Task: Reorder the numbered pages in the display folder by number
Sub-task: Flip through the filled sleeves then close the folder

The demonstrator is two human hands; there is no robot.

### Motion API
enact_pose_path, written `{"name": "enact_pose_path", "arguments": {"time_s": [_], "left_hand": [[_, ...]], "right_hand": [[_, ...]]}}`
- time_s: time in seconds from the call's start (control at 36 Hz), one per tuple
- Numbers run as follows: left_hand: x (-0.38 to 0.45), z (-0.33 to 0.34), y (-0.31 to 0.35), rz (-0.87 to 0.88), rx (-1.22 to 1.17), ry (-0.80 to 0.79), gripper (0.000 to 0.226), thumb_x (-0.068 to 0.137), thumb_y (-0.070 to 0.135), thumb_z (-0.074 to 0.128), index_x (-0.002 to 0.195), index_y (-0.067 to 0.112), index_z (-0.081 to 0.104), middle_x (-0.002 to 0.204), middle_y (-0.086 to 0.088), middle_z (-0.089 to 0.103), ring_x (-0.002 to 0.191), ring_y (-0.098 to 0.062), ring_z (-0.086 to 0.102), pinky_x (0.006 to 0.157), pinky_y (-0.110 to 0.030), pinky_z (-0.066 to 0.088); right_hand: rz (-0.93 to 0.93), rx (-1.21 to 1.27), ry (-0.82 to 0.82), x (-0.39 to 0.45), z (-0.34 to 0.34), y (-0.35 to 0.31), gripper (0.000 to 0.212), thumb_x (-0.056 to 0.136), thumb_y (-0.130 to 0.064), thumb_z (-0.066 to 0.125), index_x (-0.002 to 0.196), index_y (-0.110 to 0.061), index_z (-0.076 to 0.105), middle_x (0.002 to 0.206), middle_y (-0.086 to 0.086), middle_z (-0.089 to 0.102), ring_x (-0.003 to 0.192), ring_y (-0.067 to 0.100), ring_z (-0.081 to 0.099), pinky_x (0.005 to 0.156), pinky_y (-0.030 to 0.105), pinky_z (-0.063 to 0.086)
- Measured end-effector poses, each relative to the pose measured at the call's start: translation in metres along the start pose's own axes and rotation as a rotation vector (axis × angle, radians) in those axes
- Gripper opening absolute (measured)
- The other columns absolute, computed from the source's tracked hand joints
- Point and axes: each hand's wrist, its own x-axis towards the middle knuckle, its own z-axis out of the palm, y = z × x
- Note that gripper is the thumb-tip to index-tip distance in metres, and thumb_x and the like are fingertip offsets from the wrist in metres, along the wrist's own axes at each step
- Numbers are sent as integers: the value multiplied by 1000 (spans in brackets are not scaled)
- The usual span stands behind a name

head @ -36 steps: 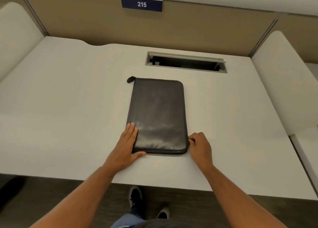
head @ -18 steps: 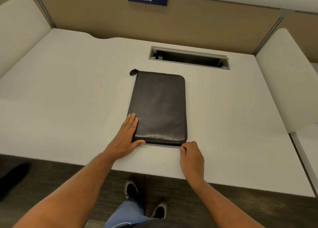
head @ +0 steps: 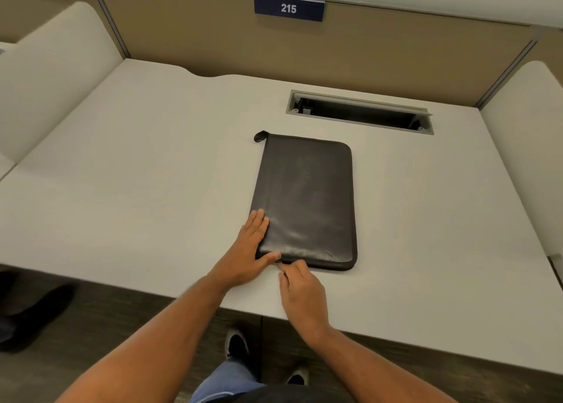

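White desk w/ tan partition, sign 215. Black zipped folder lies mid-desk. Left hand flat on near-left corner; right hand pinches zipper pull, barely visible. Pages hidden inside.

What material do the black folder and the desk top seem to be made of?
Folder: probably leather or imitation leather with a soft sheen; dull highlights and slight creases show near its front edge, and the rim looks stitched. Desk: likely laminate board, matte off-white, smooth and even, with no grain.
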Motion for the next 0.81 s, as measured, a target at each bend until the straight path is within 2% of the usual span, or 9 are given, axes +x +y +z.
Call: {"name": "enact_pose_path", "arguments": {"time_s": [0.11,0.19,0.31,0.53,0.67,0.81], "left_hand": [[-2,-7,5,-56,-179,-30,59,110,40,28,161,27,2,167,17,-12,147,9,-18,127,-35,-3],[-4,-10,9,-79,-302,-13,51,112,34,20,161,25,10,167,17,-5,148,11,-13,127,-35,-4],[-5,-12,10,-96,-396,-4,49,113,32,19,161,26,15,167,19,0,148,11,-9,127,-33,-5],[-6,-11,9,-81,-435,4,50,112,32,18,161,24,15,167,19,1,149,9,-8,127,-32,-4],[-6,-9,9,-83,-456,34,56,107,42,16,161,26,17,167,20,3,150,8,-5,127,-33,-1],[-5,-6,8,-97,-458,67,57,106,44,17,160,25,22,167,19,8,150,8,0,128,-32,4]], "right_hand": [[-59,4,-30,8,10,-18,19,100,-21,63,116,-15,71,99,-4,65,72,8,61,66,17,53],[-88,-5,-55,12,20,-31,18,101,-22,61,114,-14,71,96,-2,65,69,8,59,64,14,49],[-137,-13,-81,19,28,-45,17,97,-17,67,113,-12,70,95,2,67,65,12,62,60,18,51],[-248,-141,-101,27,33,-39,29,85,-7,74,113,-7,69,98,7,65,58,19,61,52,29,56],[-351,-202,-77,30,33,-29,28,86,-7,74,114,-10,71,96,6,67,68,17,64,58,30,57],[-420,-231,-20,36,30,-23,21,86,-4,70,106,-10,70,91,5,65,74,18,59,65,31,55]]}}
